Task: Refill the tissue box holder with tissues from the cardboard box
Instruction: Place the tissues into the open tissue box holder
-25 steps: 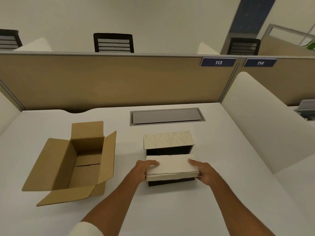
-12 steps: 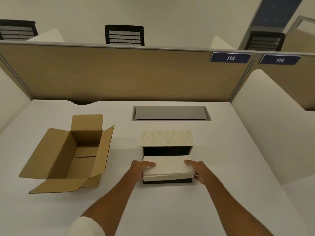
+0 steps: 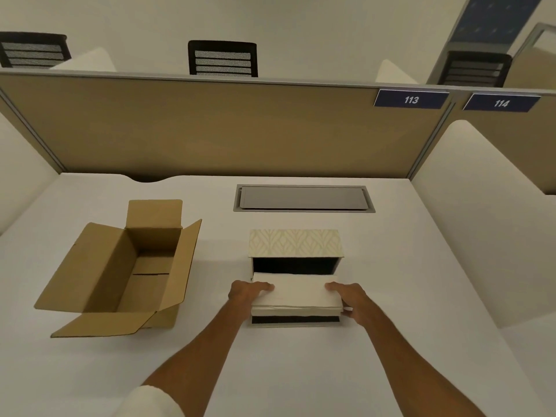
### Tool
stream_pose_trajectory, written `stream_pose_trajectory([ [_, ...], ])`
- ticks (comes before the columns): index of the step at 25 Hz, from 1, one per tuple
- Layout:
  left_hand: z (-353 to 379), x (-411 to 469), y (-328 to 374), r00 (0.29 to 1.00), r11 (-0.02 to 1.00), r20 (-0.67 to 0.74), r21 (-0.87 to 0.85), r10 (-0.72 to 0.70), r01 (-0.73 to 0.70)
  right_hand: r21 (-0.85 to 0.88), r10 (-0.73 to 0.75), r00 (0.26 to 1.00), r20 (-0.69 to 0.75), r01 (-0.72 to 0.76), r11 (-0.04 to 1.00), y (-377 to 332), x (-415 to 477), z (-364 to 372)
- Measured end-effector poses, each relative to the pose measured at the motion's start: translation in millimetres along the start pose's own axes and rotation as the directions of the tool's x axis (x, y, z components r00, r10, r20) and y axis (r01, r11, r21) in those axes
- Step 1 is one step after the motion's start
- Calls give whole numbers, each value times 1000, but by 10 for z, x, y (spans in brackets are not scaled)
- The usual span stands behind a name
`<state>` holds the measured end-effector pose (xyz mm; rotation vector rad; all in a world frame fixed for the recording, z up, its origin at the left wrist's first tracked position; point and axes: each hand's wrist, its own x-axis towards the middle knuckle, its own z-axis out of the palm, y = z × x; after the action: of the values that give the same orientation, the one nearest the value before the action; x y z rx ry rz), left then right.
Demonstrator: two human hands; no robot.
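Your left hand (image 3: 248, 291) and right hand (image 3: 350, 299) clamped on the ends of the tissues (image 3: 296, 294), tissues over the open holder (image 3: 294, 246), empty box (image 3: 120, 266) to the left

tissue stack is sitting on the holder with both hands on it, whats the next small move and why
Probably press the tissue stack straight down into the tissue box holder. The left hand and right hand grip its two ends, it still stands above the holder's rim, and the patterned lid is hinged back out of the way.
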<state>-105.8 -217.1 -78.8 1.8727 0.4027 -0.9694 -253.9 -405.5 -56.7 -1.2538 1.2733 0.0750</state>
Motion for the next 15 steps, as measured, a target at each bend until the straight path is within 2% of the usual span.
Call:
stream_pose_trajectory([
  [5, 11, -71, 12, 995, 997, -86, 67, 40, -34, -37, 1, 1000, -16, -1, 999, 11, 17, -3],
  [8, 0, -76, -36, 995, 993, -61, 90, 75, -70, -41, -3, 1000, -9, 3, 999, 22, 28, -4],
  [12, 13, -143, -107, 980, 972, -31, 143, 194, -188, -95, -16, 999, -47, 11, 995, 37, 44, 9],
  [14, 25, -206, -135, 950, 889, -90, 387, 300, -244, -159, -67, 993, -97, 51, 986, 17, 53, 12],
  [15, 35, -257, -150, 898, 773, -128, 569, 421, -281, -232, -144, 980, -135, 110, 966, 0, 61, 10],
])
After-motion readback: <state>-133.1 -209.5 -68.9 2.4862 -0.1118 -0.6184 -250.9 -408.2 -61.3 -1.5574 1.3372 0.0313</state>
